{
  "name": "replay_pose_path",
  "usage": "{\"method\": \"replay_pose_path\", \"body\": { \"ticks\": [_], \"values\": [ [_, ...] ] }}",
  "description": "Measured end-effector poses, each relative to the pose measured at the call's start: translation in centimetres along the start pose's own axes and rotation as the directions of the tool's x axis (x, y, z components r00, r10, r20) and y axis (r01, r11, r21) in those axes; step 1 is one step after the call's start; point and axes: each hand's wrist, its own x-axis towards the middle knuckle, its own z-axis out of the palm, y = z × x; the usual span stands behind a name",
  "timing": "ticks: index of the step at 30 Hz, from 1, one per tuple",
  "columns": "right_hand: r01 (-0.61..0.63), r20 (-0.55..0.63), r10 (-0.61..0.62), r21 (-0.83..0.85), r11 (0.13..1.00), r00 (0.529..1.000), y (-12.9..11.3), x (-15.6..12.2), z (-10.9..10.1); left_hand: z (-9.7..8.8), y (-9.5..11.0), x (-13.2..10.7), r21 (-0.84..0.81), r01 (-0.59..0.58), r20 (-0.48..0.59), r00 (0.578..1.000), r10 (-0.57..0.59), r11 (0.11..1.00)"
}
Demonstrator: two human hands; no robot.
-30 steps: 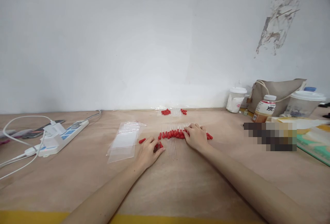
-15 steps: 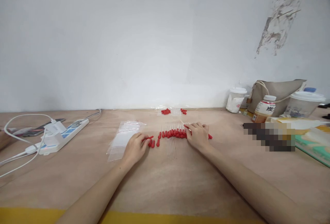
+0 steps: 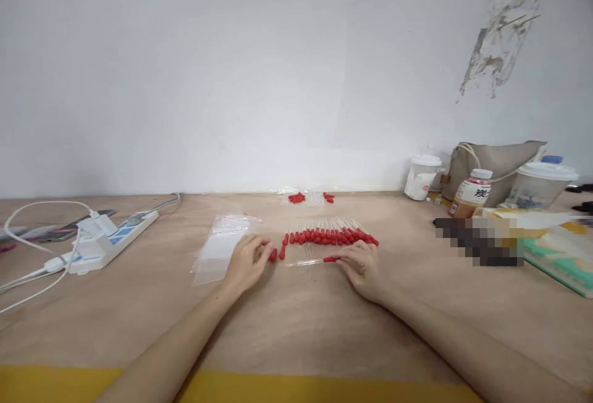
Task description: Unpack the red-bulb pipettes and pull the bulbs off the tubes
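A row of clear droppers with red bulbs [image 3: 331,237] lies across the middle of the brown table [image 3: 296,329]. My right hand [image 3: 364,267] sits just in front of that row and pinches one dropper [image 3: 310,261] by its red bulb, the clear tube pointing left. My left hand [image 3: 248,261] rests curled on the table beside a loose red bulb [image 3: 273,255] and another one [image 3: 282,252]. Its fingers lie at the edge of a stack of clear plastic bags [image 3: 220,248].
A white power strip [image 3: 111,241] with cables and phones lies at the left. More red-bulbed droppers [image 3: 308,198] sit by the wall. Cups [image 3: 421,177], a bottle [image 3: 470,193], a beige bag [image 3: 500,165] and a book [image 3: 563,254] crowd the right side.
My right hand has pulled back from the row toward me, drawing out one dropper. My left hand moved left from the loose bulbs to the bag stack and stays there.
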Motion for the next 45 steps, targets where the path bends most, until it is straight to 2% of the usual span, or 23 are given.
{"method": "replay_pose_path", "body": {
  "ticks": [4, 7, 11, 18, 27, 36, 45],
  "values": [
    [0.043, 0.043, -0.043, -0.004, 0.999, 0.998, -0.7, -0.5, 0.5, 1.5, 2.8, -1.2, -0.017, -0.245, 0.094, 0.965, 0.246, 0.969],
    [0.100, 0.018, -0.099, -0.011, 0.995, 0.995, -0.7, -0.7, 0.8, 2.8, 3.4, -1.8, -0.035, -0.329, 0.150, 0.932, 0.331, 0.944],
    [0.163, -0.051, -0.164, -0.026, 0.986, 0.985, -1.0, -0.7, 1.0, 3.6, 3.0, -1.7, -0.020, -0.326, 0.146, 0.934, 0.326, 0.945],
    [0.269, -0.134, -0.284, -0.117, 0.956, 0.949, -1.4, -0.4, 1.9, 3.5, 3.0, -2.1, 0.022, -0.378, 0.130, 0.919, 0.372, 0.926],
    [0.323, -0.062, -0.337, -0.162, 0.932, 0.940, -1.4, -0.4, 1.6, 3.0, 3.3, -2.6, -0.030, -0.381, 0.127, 0.916, 0.381, 0.924],
    [0.360, 0.011, -0.360, -0.091, 0.928, 0.933, -1.2, -0.8, 1.1, 2.9, 3.2, -2.7, -0.014, -0.416, 0.130, 0.901, 0.414, 0.909],
    [0.349, 0.033, -0.348, -0.025, 0.937, 0.937, -1.2, -0.9, 0.9, 2.9, 3.4, -2.8, 0.035, -0.445, 0.098, 0.893, 0.440, 0.895]
  ]
}}
